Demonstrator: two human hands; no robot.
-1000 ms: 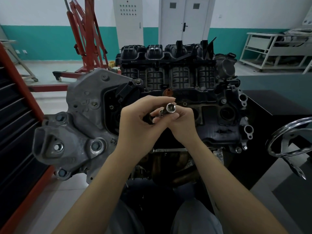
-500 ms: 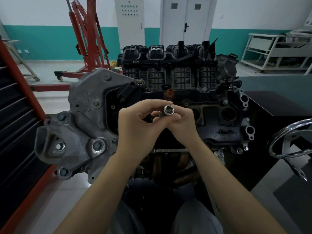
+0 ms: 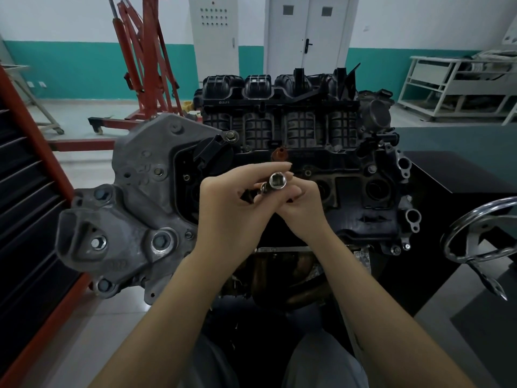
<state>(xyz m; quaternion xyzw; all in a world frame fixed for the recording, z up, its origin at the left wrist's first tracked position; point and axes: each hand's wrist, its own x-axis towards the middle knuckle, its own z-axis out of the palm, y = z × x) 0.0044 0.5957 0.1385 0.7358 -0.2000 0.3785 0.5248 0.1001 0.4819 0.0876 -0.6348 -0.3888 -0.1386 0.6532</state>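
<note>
Both hands are closed on one chrome socket (image 3: 277, 181), held over the engine (image 3: 352, 197) at mid-frame. The left hand (image 3: 232, 204) pinches it from 8 o'clock, the right hand (image 3: 303, 210) cups it from 4 o'clock. Long axis runs about 2 to 8 o'clock, with the square drive hole facing the camera and the tail going into the left palm. Left is nearer the tail, so probably the mating side.

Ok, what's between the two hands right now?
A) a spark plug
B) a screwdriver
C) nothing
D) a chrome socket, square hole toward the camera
D: the fingers of the left hand and the right hand hold a chrome socket in front of the engine, and its square hole faces the camera.
</note>
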